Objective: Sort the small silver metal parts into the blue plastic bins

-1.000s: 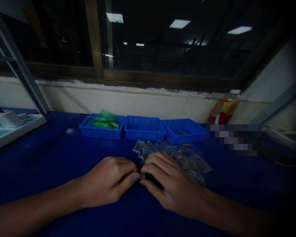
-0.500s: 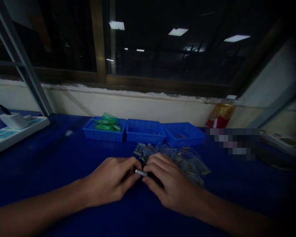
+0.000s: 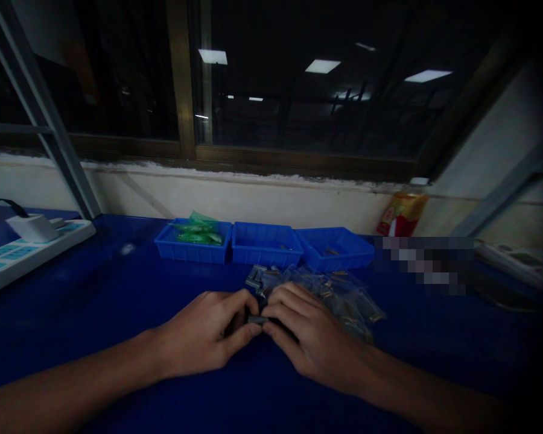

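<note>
Between my two hands is a small grey metal piece [image 3: 257, 320], dark and mostly covered by fingers, so its exact kind does not show. My left hand [image 3: 212, 328] pinches its left end between thumb and curled fingers. The right end sits in the closed fingertips of my right hand [image 3: 305, 328]. Just beyond my knuckles lies a heap of clear plastic bags [image 3: 346, 295] with small metal parts inside. At the heap's left edge is a grey metal part [image 3: 256, 275].
Three blue bins stand in a row at the back: a left bin [image 3: 192, 252] with green packets [image 3: 199, 232], a middle bin [image 3: 265, 247] and a right bin [image 3: 337, 259] with a few small parts. A white power strip [image 3: 40, 256] lies left; a red-gold packet [image 3: 402, 215] stands back right.
The metal piece has turned slightly between my fingers, its bright face now darker. Both hands stay in nearly the same place. The view has tilted a little.
</note>
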A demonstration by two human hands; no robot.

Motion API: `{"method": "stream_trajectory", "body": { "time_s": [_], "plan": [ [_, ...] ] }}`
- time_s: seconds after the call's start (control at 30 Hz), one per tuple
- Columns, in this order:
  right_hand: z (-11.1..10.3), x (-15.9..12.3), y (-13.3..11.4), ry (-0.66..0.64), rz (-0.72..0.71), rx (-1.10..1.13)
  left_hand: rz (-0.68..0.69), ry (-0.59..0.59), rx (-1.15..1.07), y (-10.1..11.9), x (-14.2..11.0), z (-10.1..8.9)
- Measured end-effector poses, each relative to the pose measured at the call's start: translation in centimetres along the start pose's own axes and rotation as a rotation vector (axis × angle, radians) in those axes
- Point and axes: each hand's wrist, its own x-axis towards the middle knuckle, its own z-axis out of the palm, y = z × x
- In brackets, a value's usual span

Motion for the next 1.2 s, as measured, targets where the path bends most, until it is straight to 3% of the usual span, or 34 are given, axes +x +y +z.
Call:
{"method": "stream_trajectory", "body": {
  "time_s": [0.57, 0.73, 0.9, 1.2],
  "plan": [
    [0.2, 0.4, 1.2, -0.013, -0.142, 0.078, 0.111, 0.026, 0.05, -0.5, 0.1, 0.0],
    [0.5, 0.7, 1.2, 0.057, -0.092, 0.066, 0.091, 0.041, 0.056, -0.7, 0.3, 0.1],
    [0.5, 0.6, 0.8, 0.103, -0.031, -0.026, 0.021, 0.09, 0.049, -0.6, 0.5, 0.0],
    [0.7, 1.2, 0.4, 0.115, -0.082, -0.252, 0.013, 0.13, 0.072, -0.7, 0.7, -0.1]
  ]
}}
